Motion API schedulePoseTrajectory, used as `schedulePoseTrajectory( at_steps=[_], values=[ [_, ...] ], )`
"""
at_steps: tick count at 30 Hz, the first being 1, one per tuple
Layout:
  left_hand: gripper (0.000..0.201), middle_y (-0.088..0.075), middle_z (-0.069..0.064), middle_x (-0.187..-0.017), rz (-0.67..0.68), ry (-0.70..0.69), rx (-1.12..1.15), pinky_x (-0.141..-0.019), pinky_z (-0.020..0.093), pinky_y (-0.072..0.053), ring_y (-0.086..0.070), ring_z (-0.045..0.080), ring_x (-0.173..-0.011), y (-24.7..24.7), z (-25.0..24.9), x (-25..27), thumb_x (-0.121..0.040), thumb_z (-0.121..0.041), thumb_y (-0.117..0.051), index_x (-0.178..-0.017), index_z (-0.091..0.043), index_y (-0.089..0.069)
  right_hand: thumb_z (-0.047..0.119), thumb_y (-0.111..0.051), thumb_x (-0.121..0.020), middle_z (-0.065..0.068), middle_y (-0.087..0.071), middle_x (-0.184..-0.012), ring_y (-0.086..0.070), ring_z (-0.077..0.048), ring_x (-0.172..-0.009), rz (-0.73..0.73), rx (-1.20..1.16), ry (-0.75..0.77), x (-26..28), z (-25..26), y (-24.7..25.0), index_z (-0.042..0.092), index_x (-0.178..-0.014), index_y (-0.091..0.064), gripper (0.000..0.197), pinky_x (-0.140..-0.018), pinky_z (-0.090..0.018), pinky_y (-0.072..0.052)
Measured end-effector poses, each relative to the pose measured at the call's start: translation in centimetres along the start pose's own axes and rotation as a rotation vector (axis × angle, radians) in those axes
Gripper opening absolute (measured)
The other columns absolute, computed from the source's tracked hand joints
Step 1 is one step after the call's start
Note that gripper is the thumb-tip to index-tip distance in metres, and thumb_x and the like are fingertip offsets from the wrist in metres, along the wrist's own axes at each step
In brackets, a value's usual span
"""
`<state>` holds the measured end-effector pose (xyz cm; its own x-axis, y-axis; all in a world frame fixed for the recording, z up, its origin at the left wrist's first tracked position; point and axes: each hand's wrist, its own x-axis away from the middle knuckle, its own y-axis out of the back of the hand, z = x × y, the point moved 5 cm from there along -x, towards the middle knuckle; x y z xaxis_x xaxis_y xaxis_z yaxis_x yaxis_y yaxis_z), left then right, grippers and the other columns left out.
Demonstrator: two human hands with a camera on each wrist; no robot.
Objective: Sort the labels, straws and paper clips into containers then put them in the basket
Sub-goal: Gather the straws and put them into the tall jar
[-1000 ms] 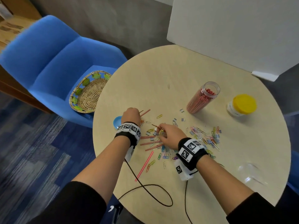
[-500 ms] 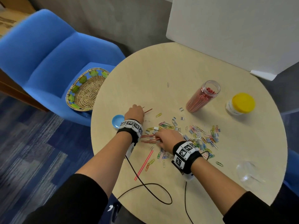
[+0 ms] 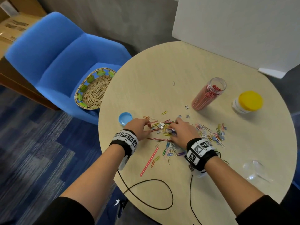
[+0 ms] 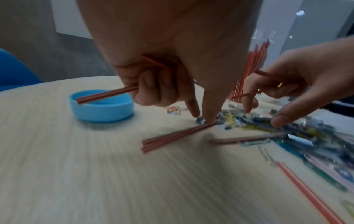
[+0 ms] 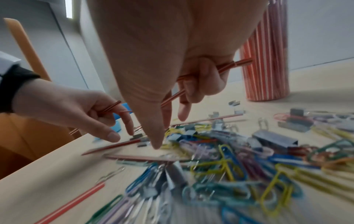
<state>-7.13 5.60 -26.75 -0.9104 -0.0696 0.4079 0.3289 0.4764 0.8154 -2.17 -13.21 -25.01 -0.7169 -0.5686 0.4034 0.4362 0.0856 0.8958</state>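
Both hands low over table (image 3: 186, 65), left hand (image 3: 139, 128) and right hand (image 3: 182, 133) gripping straws (image 4: 107, 94).

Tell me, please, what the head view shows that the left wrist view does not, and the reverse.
Only the head view shows the woven basket on the blue chair and the yellow-lidded jar. Only the left wrist view shows straws curled inside the left hand. Both show the blue cap, the right hand and the paper clips.
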Motion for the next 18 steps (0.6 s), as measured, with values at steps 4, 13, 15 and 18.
schedulePoseTrajectory(
  at_steps=[4, 13, 15, 18],
  values=[
    [0.026, -0.067, -0.006, -0.094, -0.029, 0.043, -0.087, -0.071, 0.027, -0.047, -0.063, 0.018, -0.093, -1.0, 0.6, 1.0, -0.084, -0.044, -0.069, -0.106, -0.030, -0.065, 0.038, -0.068, -0.087, 0.001, -0.048, -0.124, -0.058, -0.021, -0.100, 0.087, 0.000, 0.067, 0.2, 2.0, -1.7, 0.025, -0.131, -0.054, 0.048, -0.080, -0.034, -0.053],
    [0.028, -0.068, 0.006, -0.100, 0.027, 0.121, -0.227, -0.071, 0.032, -0.049, -0.064, 0.024, -0.089, -2.2, -0.1, 0.8, -0.100, -0.032, -0.043, -0.109, -0.013, -0.061, 0.032, -0.060, -0.094, -0.005, -0.059, -0.104, -0.062, -0.027, -0.094, 0.120, 0.089, 0.036, -0.6, 2.9, -2.8, 0.014, -0.101, -0.064, 0.019, -0.079, -0.038, -0.052],
    [0.026, -0.067, 0.010, -0.103, 0.055, 0.101, -0.289, -0.067, 0.034, -0.045, -0.064, 0.028, -0.091, -2.6, -0.5, 0.8, -0.103, -0.023, -0.034, -0.112, -0.009, -0.054, 0.028, -0.059, -0.094, -0.004, -0.062, -0.098, -0.063, -0.027, -0.091, 0.154, 0.066, 0.043, -0.8, 2.7, -2.6, 0.015, -0.097, -0.062, 0.013, -0.078, -0.037, -0.053],
    [0.024, -0.065, 0.012, -0.104, 0.081, 0.087, -0.291, -0.065, 0.034, -0.041, -0.064, 0.031, -0.090, -2.8, -0.6, 1.1, -0.104, -0.018, -0.030, -0.113, -0.008, -0.049, 0.020, -0.056, -0.095, -0.003, -0.064, -0.093, -0.063, -0.025, -0.086, 0.179, 0.010, 0.044, -0.9, 1.9, -1.9, 0.020, -0.094, -0.060, 0.004, -0.072, -0.033, -0.048]
  ],
)
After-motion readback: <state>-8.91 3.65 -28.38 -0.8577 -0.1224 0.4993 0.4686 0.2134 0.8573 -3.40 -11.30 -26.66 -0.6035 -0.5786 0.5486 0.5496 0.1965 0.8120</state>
